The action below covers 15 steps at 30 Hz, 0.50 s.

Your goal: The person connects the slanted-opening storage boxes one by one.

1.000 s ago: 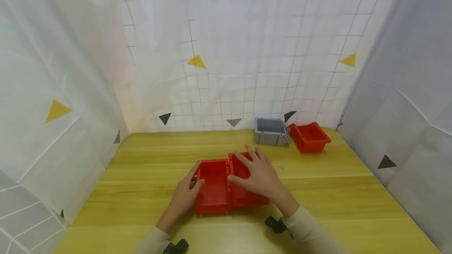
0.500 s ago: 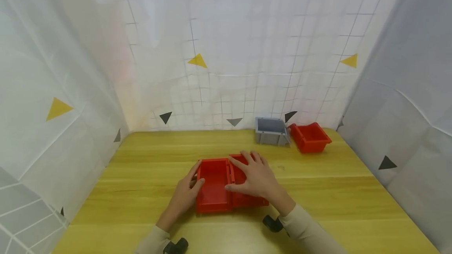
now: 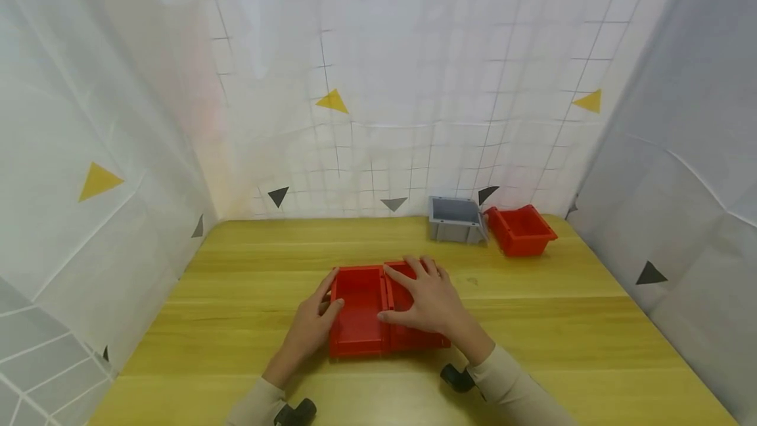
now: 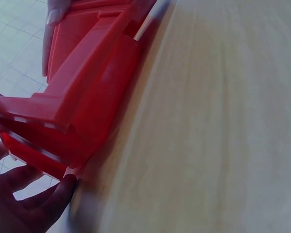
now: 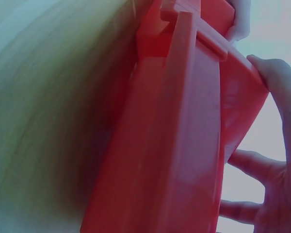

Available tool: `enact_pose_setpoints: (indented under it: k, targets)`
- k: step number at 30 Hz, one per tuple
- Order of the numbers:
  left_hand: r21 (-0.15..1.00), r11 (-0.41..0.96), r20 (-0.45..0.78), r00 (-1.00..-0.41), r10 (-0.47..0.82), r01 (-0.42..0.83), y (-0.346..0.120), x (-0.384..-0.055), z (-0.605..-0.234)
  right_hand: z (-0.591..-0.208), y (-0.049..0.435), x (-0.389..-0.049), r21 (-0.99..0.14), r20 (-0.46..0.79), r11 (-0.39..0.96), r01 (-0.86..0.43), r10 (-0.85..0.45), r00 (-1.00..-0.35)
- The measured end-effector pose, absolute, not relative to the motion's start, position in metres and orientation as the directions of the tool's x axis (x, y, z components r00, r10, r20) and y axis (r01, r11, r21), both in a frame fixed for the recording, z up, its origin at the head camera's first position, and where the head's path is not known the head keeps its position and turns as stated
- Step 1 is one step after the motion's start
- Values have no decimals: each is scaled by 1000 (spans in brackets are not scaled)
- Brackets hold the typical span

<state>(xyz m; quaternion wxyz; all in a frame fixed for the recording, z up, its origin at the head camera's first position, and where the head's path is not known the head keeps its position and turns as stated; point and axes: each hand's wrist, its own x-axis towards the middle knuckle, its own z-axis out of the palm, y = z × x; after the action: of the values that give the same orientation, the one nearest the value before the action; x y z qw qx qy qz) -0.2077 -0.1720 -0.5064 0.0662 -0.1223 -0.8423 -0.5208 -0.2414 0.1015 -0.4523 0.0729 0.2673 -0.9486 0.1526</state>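
Two red plastic storage bins stand side by side on the table, walls meeting. My left hand (image 3: 310, 324) holds the left bin (image 3: 358, 348) by its left side, thumb over the rim and fingers along the outer wall. Over the right bin (image 3: 418, 340) my right hand (image 3: 434, 301) is spread, its thumb at the adjoining rims and its fingers at the far part of the bin. In the right wrist view the right thumb (image 5: 276, 77) touches a rim corner, while the other fingers are partly hidden behind red plastic. Both bins look empty inside.
A grey bin (image 3: 454, 232) and a third red bin (image 3: 526, 246) stand close together at the back right of the wooden table (image 3: 248, 294). White sheeting with yellow and black triangles surrounds the table at the back and sides.
My right hand has lowered onto the right bin, its fingers moving in toward the bin, which has shifted slightly nearer. The left hand keeps its hold on the left bin.
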Motion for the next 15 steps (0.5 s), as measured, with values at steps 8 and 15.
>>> enact_pose_setpoints:
  k: [8,15]
  targets:
    - [865,429,224,-965,133,260,-172,-208,-507,-456,102,-241,-246,217,810,-532,-489,-845]
    - [865,428,226,-965,133,261,-171,-208,-507,-455,103,-240,-258,217,805,-534,-490,-844]
